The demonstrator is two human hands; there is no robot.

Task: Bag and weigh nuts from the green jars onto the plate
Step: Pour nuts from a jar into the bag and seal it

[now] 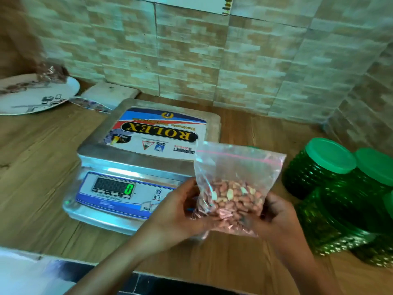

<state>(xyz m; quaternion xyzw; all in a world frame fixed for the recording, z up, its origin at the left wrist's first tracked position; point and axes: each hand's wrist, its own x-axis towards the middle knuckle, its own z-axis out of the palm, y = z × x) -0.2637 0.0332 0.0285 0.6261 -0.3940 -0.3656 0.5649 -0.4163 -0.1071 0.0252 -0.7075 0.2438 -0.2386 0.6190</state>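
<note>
**Desk:** Anything worn? I need it for the log.

**Operator:** From my feed, little. Left hand (180, 207) and right hand (278, 216) are both bare. Left forearm (127, 256) and right forearm (308, 267) are slim and uncovered as far as the frame edge.

**Desk:** Nails, markings?

**Operator:** Fingers are too blurred for me to read the nails. I note smooth, even surfaces on both wrists.

**Desk:** Clothing at all?

**Operator:** There is a pale blurred patch (23, 273) in the bottom-left corner. I cannot tell whether it is a garment.
</note>
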